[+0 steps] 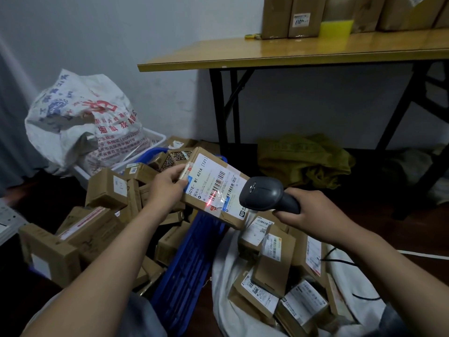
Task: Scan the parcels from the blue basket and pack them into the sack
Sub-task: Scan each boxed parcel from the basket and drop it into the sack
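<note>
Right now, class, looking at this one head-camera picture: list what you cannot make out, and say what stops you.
1. Head view: fine print on the held parcel's label, too small and blurred.
2. Head view: the blue basket's bottom, buried under parcels.
3. Head view: the scanner's trigger, covered by the right hand.
4. Head view: tops of the boxes on the table, cut off by the upper edge.

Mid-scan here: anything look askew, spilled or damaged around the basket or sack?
Nothing looks damaged. Boxes are heaped loosely above the rim of the blue basket, tilted every way. In the white sack the parcels also lie jumbled. The held parcel sits slanted beside the scanner.
</note>
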